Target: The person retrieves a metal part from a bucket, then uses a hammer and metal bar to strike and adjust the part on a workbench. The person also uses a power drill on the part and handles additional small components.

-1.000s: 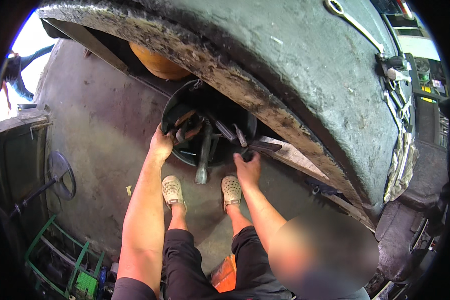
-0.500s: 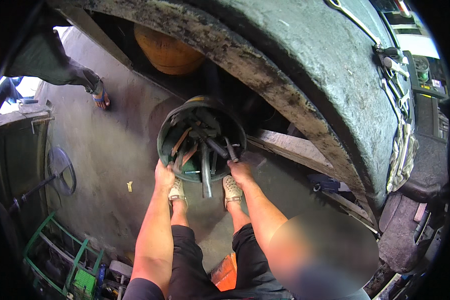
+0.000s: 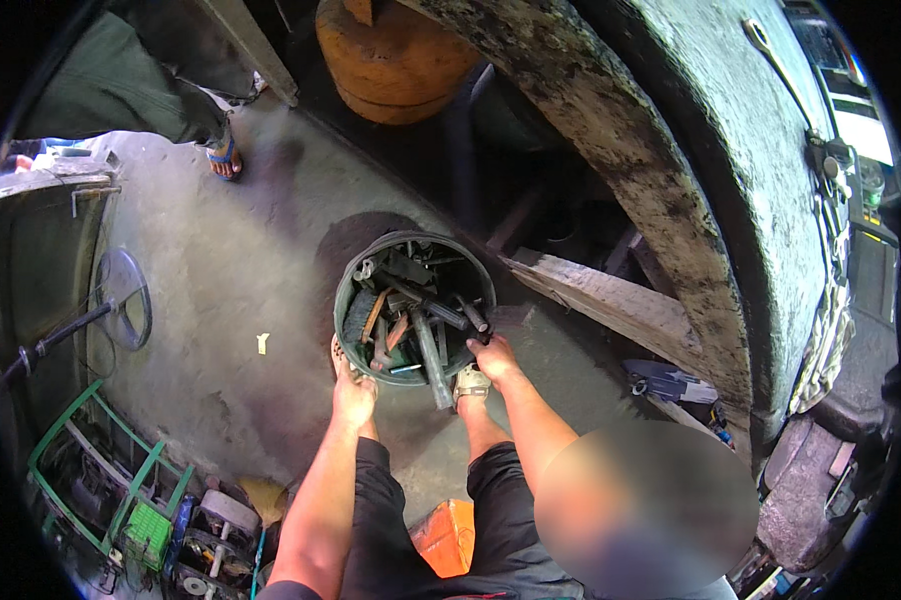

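In the head view, a round dark-green bucket (image 3: 346,293) full of mixed tools sits low between me and the bench's lower opening. It holds a brush (image 3: 373,318), several dark metal pieces and a long steel pipe (image 3: 433,360) that lies out over the near rim. My left hand (image 3: 354,392) is closed on the near-left edge of the bucket, some fingertips hidden behind it. My right hand (image 3: 491,355) grips the right side of the rim. My sandalled feet show partly beneath the bucket.
An overhanging worn bench (image 3: 771,200) bears wrenches (image 3: 771,65) and a rag (image 3: 823,360). An orange cylinder (image 3: 396,65) sits underneath, near a plank (image 3: 591,300). Another person's leg and sandalled foot (image 3: 223,155) are upper left. A steering wheel (image 3: 121,300) and green metal frame (image 3: 91,450) are left.
Both hands have drawn the bucket out from under the bench, bringing its contents into full view. Another person's leg has come into view at the upper left.
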